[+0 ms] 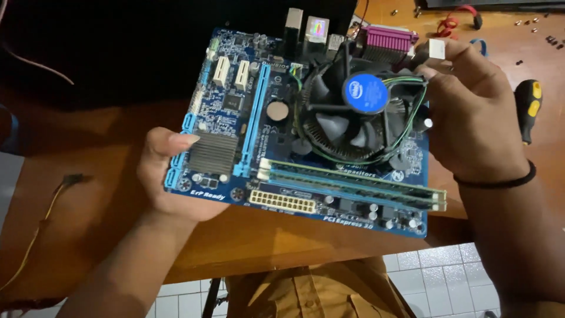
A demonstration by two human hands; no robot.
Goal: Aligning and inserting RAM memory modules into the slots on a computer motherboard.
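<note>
I hold a blue computer motherboard (235,118) in the air above a wooden table (106,194). My left hand (168,176) grips its lower left corner, thumb on top beside a small grey heatsink (213,154). My right hand (471,112) holds the board's right edge, fingers next to the round black cooler fan (359,112) with its blue centre. A green memory stick (353,184) sits in a slot along the board's near side. A thin black band circles my right wrist.
A black and yellow screwdriver (528,109) lies on the table at the right. Small screws (532,23) and a red cable (453,22) are scattered at the far right. A thin wire with a plug (67,179) lies at the left. White floor tiles (435,277) show below the table edge.
</note>
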